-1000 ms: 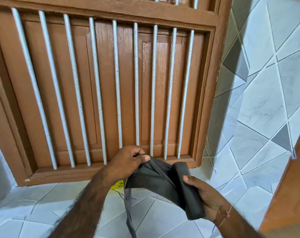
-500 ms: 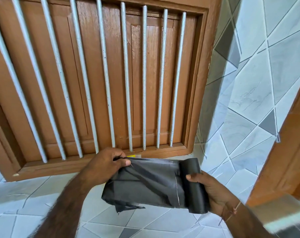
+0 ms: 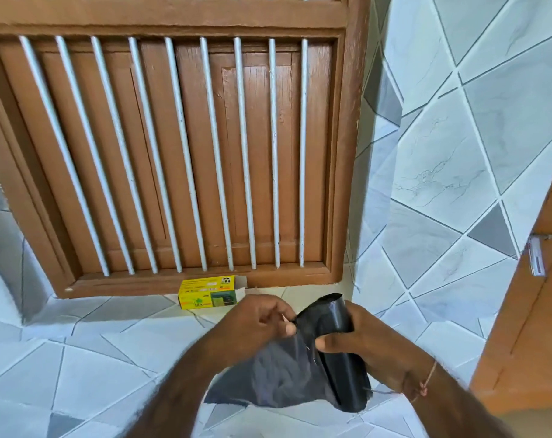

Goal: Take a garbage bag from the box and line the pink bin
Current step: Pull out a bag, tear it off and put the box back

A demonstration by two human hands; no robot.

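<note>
A roll of black garbage bags (image 3: pixel 337 355) is upright in my right hand (image 3: pixel 372 352), which is wrapped around it. A loose bag (image 3: pixel 277 380) hangs unrolled from the roll toward the lower left. My left hand (image 3: pixel 258 324) pinches the upper edge of that loose bag right beside the roll. The yellow garbage bag box (image 3: pixel 209 292) lies on the tiled ledge behind my hands, its right end flap open. The pink bin is not in view.
A brown wooden window frame (image 3: pixel 347 153) with white vertical bars (image 3: pixel 211 153) fills the wall ahead, above the tiled ledge (image 3: pixel 78 358). A grey-and-white tiled wall (image 3: pixel 458 153) stands on the right. At the far right is a brown door (image 3: pixel 527 327) with a metal latch (image 3: pixel 535 254).
The camera has tilted, so the box now shows behind my hands. My hands have come closer together and the roll stands more upright, with the loose bag hanging lower.
</note>
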